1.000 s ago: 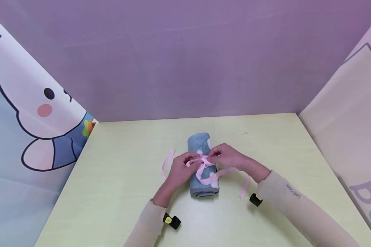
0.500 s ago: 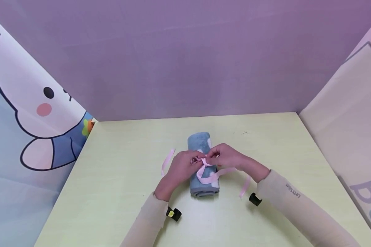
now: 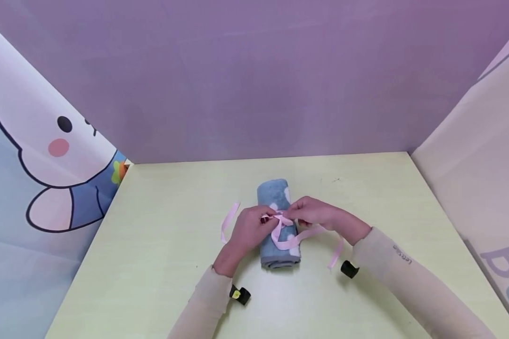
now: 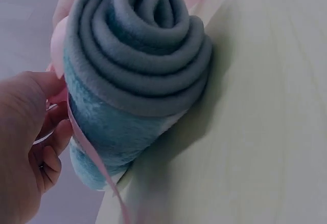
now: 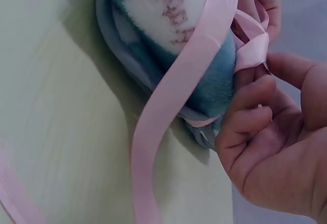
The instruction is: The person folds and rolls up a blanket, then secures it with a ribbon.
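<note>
A blue-grey plush towel (image 3: 273,192) with white patches lies rolled up on the table, its grey layered end facing me. Round its middle runs a pink satin ribbon (image 3: 286,245), crossed and looped on top. My left hand (image 3: 251,227) pinches the ribbon at the left of the crossing, thumb against forefinger. From the right, my right hand (image 3: 316,214) pinches a ribbon loop between thumb and fingers, as the right wrist view shows with the ribbon (image 5: 173,88) trailing down past the towel (image 5: 212,93). The fingers partly hide the crossing.
The pale yellow table (image 3: 169,212) carries the ribbon's loose ends, one left (image 3: 229,222) and one right (image 3: 336,253) of the roll. A purple cloth wall (image 3: 254,84) rises behind, with printed cloth panels at both sides. Black devices (image 3: 241,295) hang at both wrists.
My left hand has shifted slightly right, closer to the crossing, and the left loop is now mostly covered. My right hand has drawn a little to the right with the ribbon. The towel roll stays put.
</note>
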Demonstrator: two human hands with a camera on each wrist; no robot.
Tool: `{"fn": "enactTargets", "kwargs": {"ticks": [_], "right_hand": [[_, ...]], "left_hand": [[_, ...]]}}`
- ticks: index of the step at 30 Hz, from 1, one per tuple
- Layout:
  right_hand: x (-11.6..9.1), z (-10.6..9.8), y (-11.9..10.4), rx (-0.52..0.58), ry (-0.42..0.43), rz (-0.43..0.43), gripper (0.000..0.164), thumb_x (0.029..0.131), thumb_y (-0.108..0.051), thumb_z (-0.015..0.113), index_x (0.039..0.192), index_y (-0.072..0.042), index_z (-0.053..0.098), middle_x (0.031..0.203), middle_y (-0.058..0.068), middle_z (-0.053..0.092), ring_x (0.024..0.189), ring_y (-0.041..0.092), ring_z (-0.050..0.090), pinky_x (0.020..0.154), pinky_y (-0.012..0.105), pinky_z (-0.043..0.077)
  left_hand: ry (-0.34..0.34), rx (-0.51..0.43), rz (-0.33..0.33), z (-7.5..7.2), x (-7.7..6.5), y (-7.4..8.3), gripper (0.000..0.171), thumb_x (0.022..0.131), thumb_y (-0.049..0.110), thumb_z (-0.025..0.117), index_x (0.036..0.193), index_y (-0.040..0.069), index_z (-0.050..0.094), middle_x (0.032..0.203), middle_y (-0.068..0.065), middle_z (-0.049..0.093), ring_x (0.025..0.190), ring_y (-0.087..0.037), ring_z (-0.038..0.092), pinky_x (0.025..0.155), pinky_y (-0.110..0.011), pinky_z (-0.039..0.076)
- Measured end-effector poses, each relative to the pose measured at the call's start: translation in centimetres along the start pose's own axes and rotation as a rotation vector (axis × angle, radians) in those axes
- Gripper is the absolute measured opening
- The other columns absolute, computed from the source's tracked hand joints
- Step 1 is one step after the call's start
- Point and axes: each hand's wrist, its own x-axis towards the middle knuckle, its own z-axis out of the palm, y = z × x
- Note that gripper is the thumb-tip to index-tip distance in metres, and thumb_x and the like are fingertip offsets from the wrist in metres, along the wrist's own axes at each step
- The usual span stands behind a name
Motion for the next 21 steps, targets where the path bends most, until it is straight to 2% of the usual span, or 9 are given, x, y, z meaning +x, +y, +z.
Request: {"fn": "enactTargets", "kwargs": {"ticks": [6,12,17,21], "right_hand": [[0.1,-0.03,0.3,0.085,-0.02,0.03,0.021,0.092,-0.022,0.068,0.095,-0.002,0.073,0.055,0.003,0.043,0.051,0.017,0.036,0.051,0.028,0.028],[0.03,0.1,0.18,0.169,0.0,0.076,0.02,0.088,-0.019,0.071,0.098,-0.002,0.073,0.057,0.002,0.045,0.05,0.014,0.038,0.049,0.026,0.028],[-0.09,-0.04,0.38,0.26,-0.026,0.065,0.016,0.093,-0.016,0.065,0.1,-0.003,0.07,0.063,0.003,0.047,0.053,0.013,0.04,0.05,0.023,0.031],[-0.06,0.03,0.81,0.331,-0.064,0.046,0.019,0.097,-0.018,0.059,0.09,-0.004,0.07,0.069,0.003,0.055,0.054,0.011,0.042,0.051,0.021,0.034]], "left_hand": [[0.073,0.013,0.042,0.18,-0.1,0.09,0.003,0.085,0.014,0.073,0.088,0.013,0.074,0.081,0.006,0.068,0.067,-0.004,0.056,0.061,-0.019,0.049],[0.056,-0.019,0.085,0.01,-0.18,-0.17,0.008,0.084,0.015,0.077,0.09,0.011,0.074,0.085,0.003,0.069,0.076,-0.006,0.061,0.068,-0.019,0.051],[0.05,-0.075,0.095,0.13,-0.27,-0.51,0.01,0.084,0.016,0.078,0.093,0.012,0.075,0.086,0.004,0.07,0.077,-0.005,0.061,0.068,-0.019,0.051],[0.097,-0.058,0.131,0.34,-0.22,-0.65,0.006,0.085,0.013,0.074,0.091,0.012,0.075,0.085,0.004,0.07,0.075,-0.005,0.06,0.067,-0.019,0.051]]}}
